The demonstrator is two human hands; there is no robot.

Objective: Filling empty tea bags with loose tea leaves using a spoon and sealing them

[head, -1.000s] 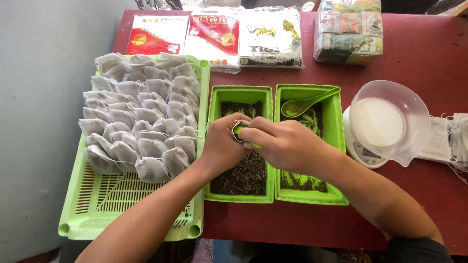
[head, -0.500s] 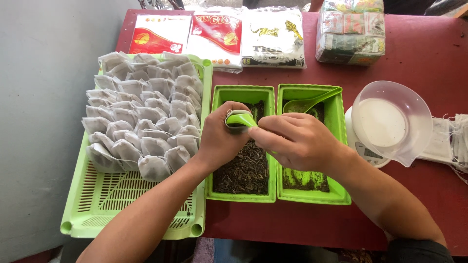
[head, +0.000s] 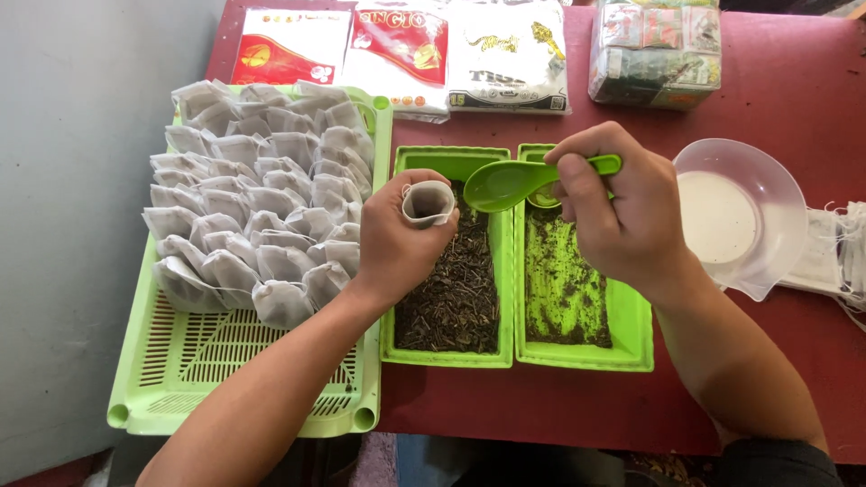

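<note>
Left hand [head: 397,236] curled around small open paper filter bag [head: 428,202], mouth up, above left green tray [head: 448,353] of dark dried leaves. Right hand [head: 622,212] pinching handle of green plastic spoon [head: 510,183], empty bowl just beside bag mouth, over gap between trays. Right green tray [head: 631,347] nearly bare, thin leaf residue. Slatted green basket [head: 244,383] at left, filled bags [head: 257,203] piled in rows. Clear bowl [head: 744,212] at right on red worktop [head: 794,108].

spoon [head: 505,183]: glossy green plastic | tea bag [head: 428,202]: matt white paper | tray [head: 448,354]: smooth plastic
</note>
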